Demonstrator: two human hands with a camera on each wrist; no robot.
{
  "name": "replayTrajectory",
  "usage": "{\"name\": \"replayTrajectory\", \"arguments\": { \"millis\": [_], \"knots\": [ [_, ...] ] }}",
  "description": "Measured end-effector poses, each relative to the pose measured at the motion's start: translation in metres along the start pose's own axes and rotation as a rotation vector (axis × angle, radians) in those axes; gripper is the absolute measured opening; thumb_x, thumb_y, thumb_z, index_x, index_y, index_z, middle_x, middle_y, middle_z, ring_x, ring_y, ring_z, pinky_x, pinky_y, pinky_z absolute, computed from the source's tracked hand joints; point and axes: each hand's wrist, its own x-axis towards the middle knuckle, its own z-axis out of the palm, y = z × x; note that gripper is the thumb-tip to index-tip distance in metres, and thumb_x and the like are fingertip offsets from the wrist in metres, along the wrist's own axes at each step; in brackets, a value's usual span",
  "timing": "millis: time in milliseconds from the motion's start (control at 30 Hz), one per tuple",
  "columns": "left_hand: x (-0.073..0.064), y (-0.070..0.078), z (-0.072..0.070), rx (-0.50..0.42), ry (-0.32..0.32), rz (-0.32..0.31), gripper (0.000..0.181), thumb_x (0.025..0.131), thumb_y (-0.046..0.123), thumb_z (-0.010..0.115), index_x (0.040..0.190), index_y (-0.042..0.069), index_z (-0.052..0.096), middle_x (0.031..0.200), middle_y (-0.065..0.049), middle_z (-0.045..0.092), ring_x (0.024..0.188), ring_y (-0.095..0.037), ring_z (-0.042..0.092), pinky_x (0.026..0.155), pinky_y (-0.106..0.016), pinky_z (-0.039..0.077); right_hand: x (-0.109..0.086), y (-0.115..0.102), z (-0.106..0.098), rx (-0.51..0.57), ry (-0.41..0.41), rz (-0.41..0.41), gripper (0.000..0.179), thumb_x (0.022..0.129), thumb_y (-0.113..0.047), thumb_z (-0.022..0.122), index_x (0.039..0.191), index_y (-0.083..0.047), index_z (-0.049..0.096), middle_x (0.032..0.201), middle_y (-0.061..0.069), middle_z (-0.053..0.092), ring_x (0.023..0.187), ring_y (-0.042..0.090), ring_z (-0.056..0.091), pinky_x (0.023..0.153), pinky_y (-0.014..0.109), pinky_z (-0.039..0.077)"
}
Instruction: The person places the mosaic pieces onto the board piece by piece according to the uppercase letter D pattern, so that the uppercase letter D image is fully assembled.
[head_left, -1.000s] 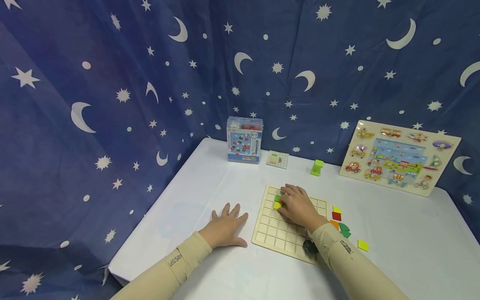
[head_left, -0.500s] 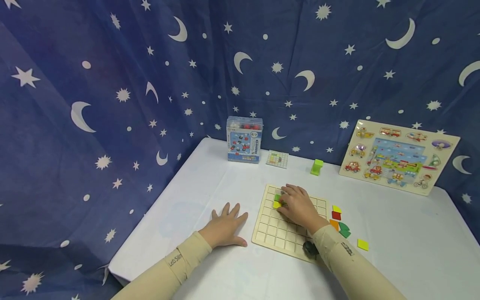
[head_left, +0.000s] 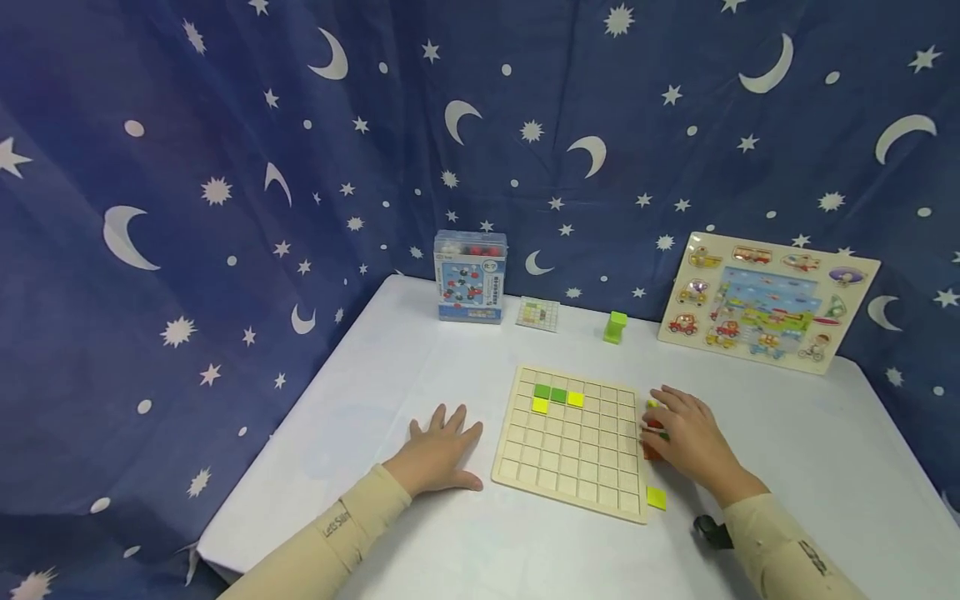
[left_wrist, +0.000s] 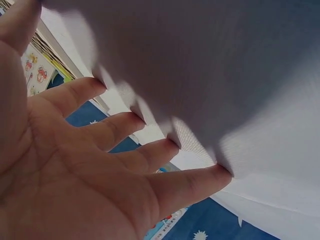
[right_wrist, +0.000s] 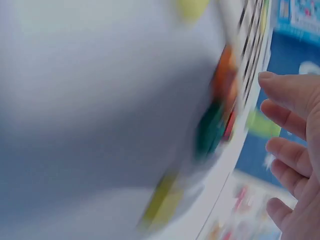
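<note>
My left hand (head_left: 435,458) rests on the white cloth left of the wooden grid board (head_left: 558,454), its fingers spread and fingertips touching the cloth. Beyond the board's right edge, my right hand (head_left: 693,437) is over a cluster of loose pieces and partly hides them. In the right wrist view its fingers are loosely bent with nothing between them, apart from an orange piece (right_wrist: 223,75) and a green piece (right_wrist: 210,130). On the board's upper left lie two green tiles (head_left: 558,395), a yellow tile (head_left: 575,399) to their right and another yellow tile (head_left: 540,406) below.
A loose yellow square (head_left: 656,498) lies by the board's lower right corner. Along the back stand a boxed molecule set (head_left: 470,279), a small grid card (head_left: 537,313), a light green block (head_left: 615,327) and a vehicle picture puzzle (head_left: 765,304) leaning on the starry curtain.
My right hand has left the board's upper left and moved right to the loose pieces, uncovering the green and yellow tiles. The left hand stays on the cloth. The head view has shifted slightly.
</note>
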Motion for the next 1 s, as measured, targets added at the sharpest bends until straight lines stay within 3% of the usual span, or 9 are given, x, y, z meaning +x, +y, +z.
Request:
{"name": "replayTrajectory", "arguments": {
  "millis": [167, 400, 1000],
  "knots": [
    [0.000, -0.002, 0.002, -0.003, -0.001, -0.013, 0.095, 0.075, 0.069, 0.068, 0.150, 0.017, 0.044, 0.158, -0.022, 0.030, 0.142, -0.055, 0.023, 0.095, -0.080, 0.030, -0.037, 0.033, -0.007, -0.026, -0.030, 0.104, 0.027, 0.078, -0.025, 0.084, 0.096, -0.006, 0.075, 0.139, 0.029, 0.049, 0.135, 0.049, 0.033, 0.107, 0.070, 0.022],
    [0.000, -0.002, 0.002, -0.013, 0.001, -0.010, 0.094, 0.075, 0.068, 0.069, 0.150, 0.016, 0.045, 0.158, -0.023, 0.030, 0.142, -0.056, 0.023, 0.095, -0.081, 0.029, -0.070, 0.053, -0.007, -0.019, -0.087, 0.150, 0.030, 0.074, -0.029, 0.086, 0.095, -0.010, 0.076, 0.136, 0.032, 0.051, 0.131, 0.053, 0.035, 0.102, 0.073, 0.024],
    [0.002, -0.001, 0.003, -0.010, 0.014, -0.008, 0.094, 0.074, 0.068, 0.070, 0.149, 0.016, 0.046, 0.158, -0.023, 0.031, 0.142, -0.055, 0.024, 0.095, -0.080, 0.029, -0.076, 0.064, 0.001, -0.011, -0.064, 0.177, 0.029, 0.075, -0.025, 0.085, 0.098, -0.010, 0.074, 0.134, 0.031, 0.052, 0.130, 0.053, 0.036, 0.101, 0.074, 0.026]
  ]
}}
